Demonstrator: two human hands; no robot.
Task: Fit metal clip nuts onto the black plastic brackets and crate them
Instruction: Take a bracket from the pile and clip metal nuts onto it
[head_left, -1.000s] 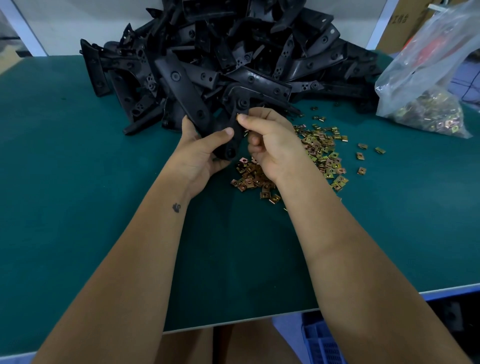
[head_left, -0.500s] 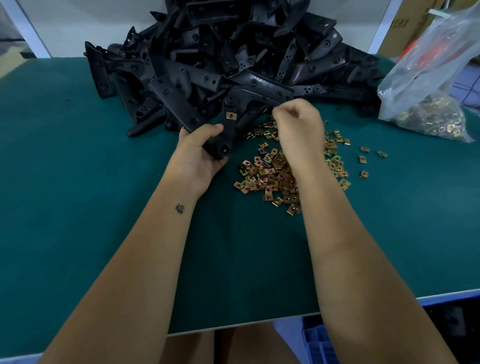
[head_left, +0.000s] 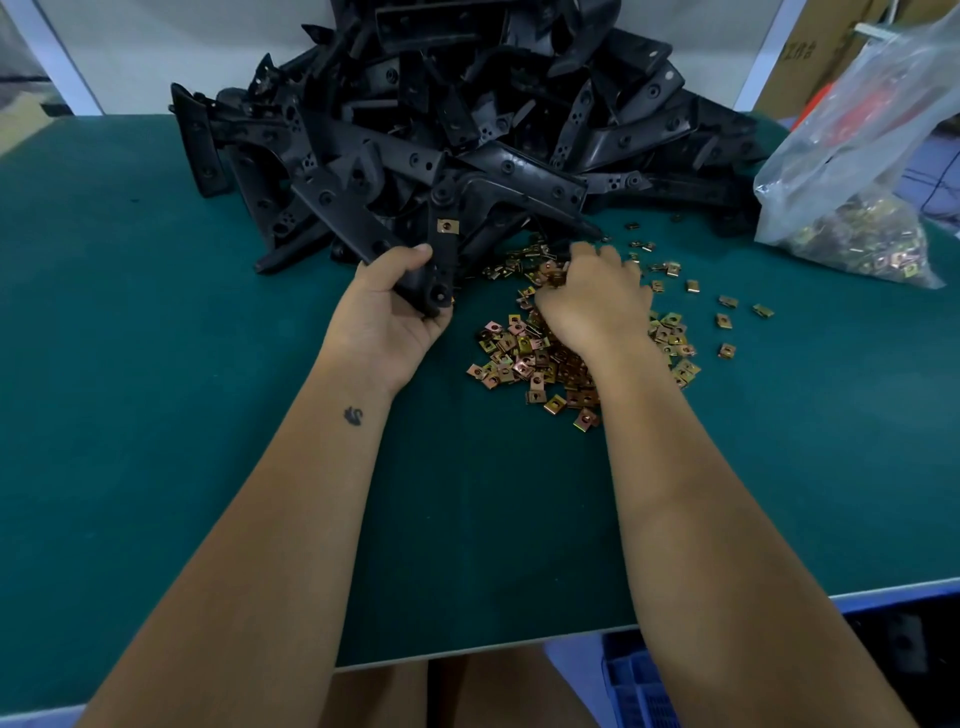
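My left hand (head_left: 388, 306) grips the lower end of a black plastic bracket (head_left: 445, 249), held upright in front of the pile. A gold clip nut (head_left: 447, 226) sits fitted on the bracket's upper part. My right hand (head_left: 592, 301) lies palm down on the heap of loose clip nuts (head_left: 524, 358), its fingers curled into the nuts at the far side. Whether it holds a nut is hidden under the fingers.
A big pile of black brackets (head_left: 467, 114) fills the back of the green table (head_left: 156, 415). A clear plastic bag of clip nuts (head_left: 852, 208) lies at the right. A blue crate (head_left: 639, 686) shows below the table's front edge. Cardboard boxes stand behind the bag.
My right hand has left the bracket and come down onto the heap of clip nuts. The clip nut now shows fitted on the bracket, which my left hand keeps holding.
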